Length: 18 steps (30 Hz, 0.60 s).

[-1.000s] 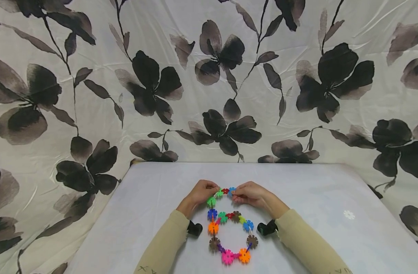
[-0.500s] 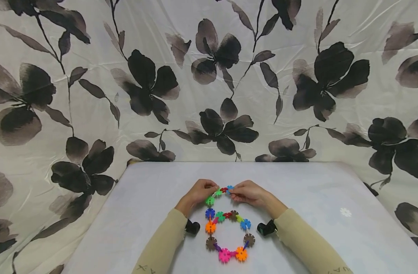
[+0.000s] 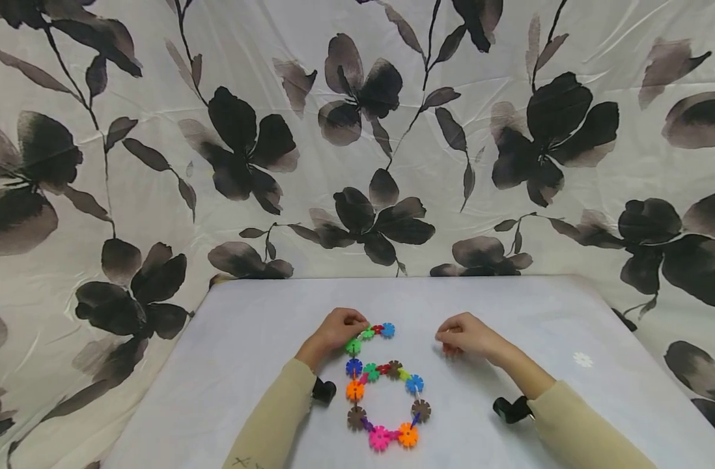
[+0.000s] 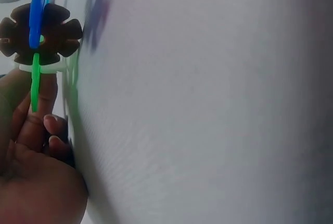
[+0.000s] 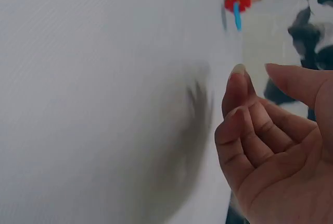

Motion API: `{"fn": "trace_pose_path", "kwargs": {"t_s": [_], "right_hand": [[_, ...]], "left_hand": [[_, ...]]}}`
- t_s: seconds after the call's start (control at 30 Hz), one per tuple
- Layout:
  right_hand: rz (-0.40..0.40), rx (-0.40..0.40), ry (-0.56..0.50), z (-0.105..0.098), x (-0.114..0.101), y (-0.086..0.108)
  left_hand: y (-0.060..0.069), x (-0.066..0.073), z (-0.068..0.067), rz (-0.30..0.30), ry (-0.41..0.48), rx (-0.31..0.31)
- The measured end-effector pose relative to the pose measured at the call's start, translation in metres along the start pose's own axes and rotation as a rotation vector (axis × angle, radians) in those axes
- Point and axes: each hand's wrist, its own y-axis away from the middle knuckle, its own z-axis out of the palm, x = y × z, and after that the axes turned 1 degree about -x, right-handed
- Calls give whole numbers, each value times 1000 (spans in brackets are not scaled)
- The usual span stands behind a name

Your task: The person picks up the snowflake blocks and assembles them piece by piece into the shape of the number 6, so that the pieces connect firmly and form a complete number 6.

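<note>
A chain of colourful interlocking plastic snowflake discs [image 3: 379, 438] lies on the table, shaped like a 6 with a closed lower loop. My left hand [image 3: 338, 327] pinches the chain near its top, by the light green discs [image 3: 353, 346]; its fingertips are partly hidden. From there a red disc and a blue end disc [image 3: 388, 330] extend to the right. In the left wrist view, a brown disc [image 4: 57, 28] and a green disc [image 4: 35, 86] stand in front of the left fingers. To the right of the chain, my right hand [image 3: 469, 335] holds nothing, its fingers loosely bent.
A single white snowflake disc [image 3: 583, 359] lies on the right side of the white table [image 3: 264, 306]. Behind the table's far edge hangs a floral cloth [image 3: 310, 156]. A black wrist camera [image 3: 512, 410] sits at the right sleeve, another [image 3: 324, 391] at the left.
My right hand has let go of the blue end disc and moved right, away from the chain. The left hand stays at the chain's top. The head view has shifted slightly.
</note>
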Motion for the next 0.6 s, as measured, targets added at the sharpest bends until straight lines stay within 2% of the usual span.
{"fn": "trace_pose_path", "kwargs": {"t_s": [0.17,0.33,0.5,0.6], "right_hand": [[10,59,65,-35,11,34],[9,91,120,-71,29,68],[-7,174,293,-103,50,97],[26,204,395,-121,66,110]], "left_hand": [[-1,-5,-6,-2,17,3],[-2,-7,-5,-16,48,-17],[-1,-5,-5,-34,62,-41],[-1,-3,-5,-34,70,-47]]}}
